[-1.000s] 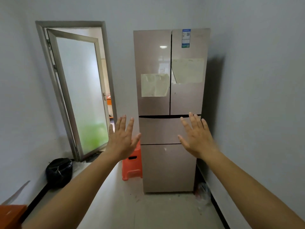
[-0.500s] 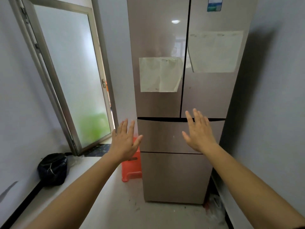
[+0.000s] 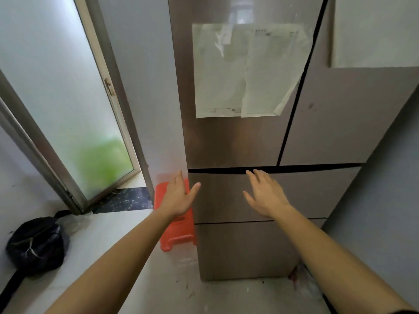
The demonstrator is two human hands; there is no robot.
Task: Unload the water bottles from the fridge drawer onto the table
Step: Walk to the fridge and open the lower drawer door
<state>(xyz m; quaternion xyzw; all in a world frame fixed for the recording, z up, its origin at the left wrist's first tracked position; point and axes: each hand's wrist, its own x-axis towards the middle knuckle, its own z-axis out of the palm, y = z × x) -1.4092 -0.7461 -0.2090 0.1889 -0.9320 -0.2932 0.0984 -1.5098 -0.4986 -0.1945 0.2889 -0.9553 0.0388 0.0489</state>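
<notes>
Head view faces a brown multi-door fridge (image 3: 235,143) standing against a grey wall, with both arms stretched toward it. The left hand (image 3: 179,198) is flat with straight fingers and grips nothing; it hangs at the fridge's left edge, its thumb across the corner of the upper drawer (image 3: 317,196). The right hand (image 3: 266,196) is also spread and empty, in front of that drawer's middle, fingertips at the dark gap along the drawer's top edge; whether they touch the fridge cannot be told. The upper drawer is closed, as is the lower drawer (image 3: 244,250) beneath it, so the water bottles are hidden from sight. Paper sheets (image 3: 244,71) are stuck on the fridge's left upper door, and another pale sheet (image 3: 374,30) is on its right upper door. An orange plastic stool (image 3: 179,234) stands on the floor just left of the fridge, partly behind the left hand. Farther left of the fridge, a frosted glass door (image 3: 68,105) stands ajar, and a black bag (image 3: 36,243) lies by the wall.
</notes>
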